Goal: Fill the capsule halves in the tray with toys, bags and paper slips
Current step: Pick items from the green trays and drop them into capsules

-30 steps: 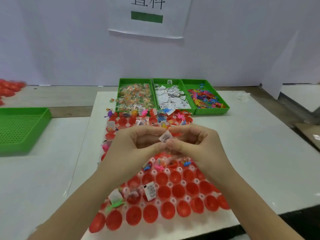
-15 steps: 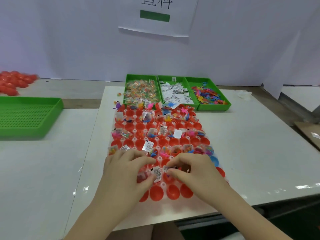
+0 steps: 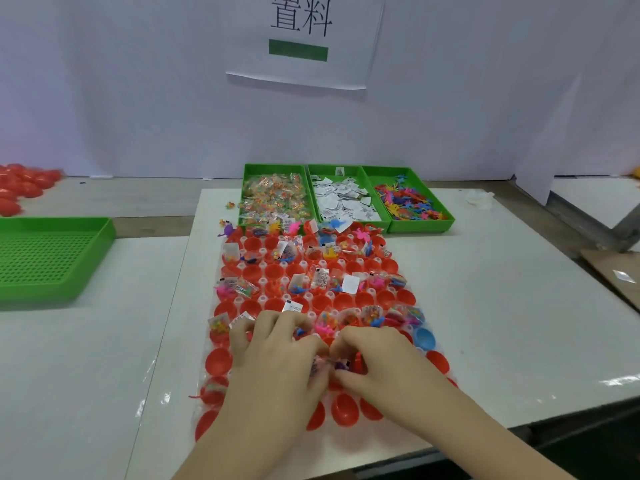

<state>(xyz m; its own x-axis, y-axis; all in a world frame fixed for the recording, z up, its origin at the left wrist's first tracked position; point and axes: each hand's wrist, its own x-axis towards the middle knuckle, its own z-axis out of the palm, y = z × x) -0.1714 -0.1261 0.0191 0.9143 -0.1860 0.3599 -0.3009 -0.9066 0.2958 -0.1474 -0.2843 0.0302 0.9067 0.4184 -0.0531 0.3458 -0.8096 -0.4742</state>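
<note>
A clear plastic tray (image 3: 264,298) lies before me, holding rows of red capsule halves (image 3: 218,362) and one blue half (image 3: 425,337). Many far and middle halves hold toys, small bags and paper slips; the nearest ones look bare. My left hand (image 3: 277,358) and right hand (image 3: 388,365) meet over the near rows with fingers curled. Between them, the left fingertips pinch a printed paper slip (image 3: 316,367). The right fingertips pinch a small purple toy (image 3: 341,365). The capsule beneath them is hidden.
Three green bins stand behind the tray: bags (image 3: 273,199), paper slips (image 3: 343,200), colourful toys (image 3: 410,202). A perforated green tray (image 3: 104,244) sits at the left, with loose red capsule halves (image 3: 20,188) beyond it. The table's front edge runs just below my wrists.
My hands came down from mid-air, where they held a slip together, onto the tray's near rows. Both now work at one capsule spot. The view has shifted back.
</note>
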